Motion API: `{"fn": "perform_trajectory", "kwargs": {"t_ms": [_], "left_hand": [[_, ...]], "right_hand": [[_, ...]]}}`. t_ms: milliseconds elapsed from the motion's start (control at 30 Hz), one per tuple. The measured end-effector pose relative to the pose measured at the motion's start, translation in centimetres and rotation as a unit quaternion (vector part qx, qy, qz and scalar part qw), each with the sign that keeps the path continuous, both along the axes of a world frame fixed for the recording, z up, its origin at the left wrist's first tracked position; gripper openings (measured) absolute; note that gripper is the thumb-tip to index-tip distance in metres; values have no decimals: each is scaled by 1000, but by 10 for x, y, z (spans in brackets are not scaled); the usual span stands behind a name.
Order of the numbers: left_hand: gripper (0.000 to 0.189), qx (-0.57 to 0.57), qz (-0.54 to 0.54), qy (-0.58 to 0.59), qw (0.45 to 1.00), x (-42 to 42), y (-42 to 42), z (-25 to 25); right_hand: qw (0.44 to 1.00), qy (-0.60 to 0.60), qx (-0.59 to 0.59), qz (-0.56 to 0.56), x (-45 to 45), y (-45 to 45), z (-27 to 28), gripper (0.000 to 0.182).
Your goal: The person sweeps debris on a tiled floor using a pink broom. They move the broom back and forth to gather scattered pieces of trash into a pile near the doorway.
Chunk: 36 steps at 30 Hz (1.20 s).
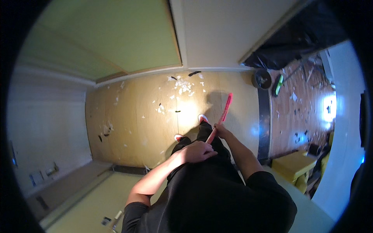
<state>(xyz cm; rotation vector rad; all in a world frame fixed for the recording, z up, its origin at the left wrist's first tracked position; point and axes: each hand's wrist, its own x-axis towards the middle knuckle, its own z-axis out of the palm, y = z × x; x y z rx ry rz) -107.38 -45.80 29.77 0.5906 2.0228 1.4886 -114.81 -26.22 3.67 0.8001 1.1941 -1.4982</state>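
Note:
A pink long-handled brush (227,106) slants across in front of my black trousers, its bristled end pointing away from me above the floor. My right hand (222,131) grips it near the middle, just below the bristles. At the near end of the handle is my left hand (195,151), closed around it with some fingers partly extended. White scraps (183,87) lie in a loose heap on the wood-toned floor (154,131) beyond my feet, with dark pieces among them. One larger dark strip (194,73) rests by the skirting.
A dark bucket (262,79) with bits inside stands by the wall corner at right. Beside it is a green-topped broom head (279,86). A dark threshold strip (264,123) divides off a littered plank floor (288,116). Yellow furniture (293,166) sits at lower right.

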Motion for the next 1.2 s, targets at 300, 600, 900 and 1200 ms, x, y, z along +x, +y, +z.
{"fn": "perform_trajectory", "kwargs": {"t_ms": [300, 600, 900, 1200], "left_hand": [[38, 43, -68, -132, 988, -55, 117, -105], [41, -38, 197, -326, 924, -78, 80, -181], [39, -13, 443, -249, 861, -64, -28, -153], [41, 42, 700, -221, 678, 35, -116, -130]], "right_hand": [[983, 174, 45, -29, 67, 134, -66, 18], [761, 548, 72, 339, 10, 80, -95, 28], [991, -24, 41, 123, -32, -75, -159, 20], [871, 73, -83, 479, -15, -254, -79, 20]]}}
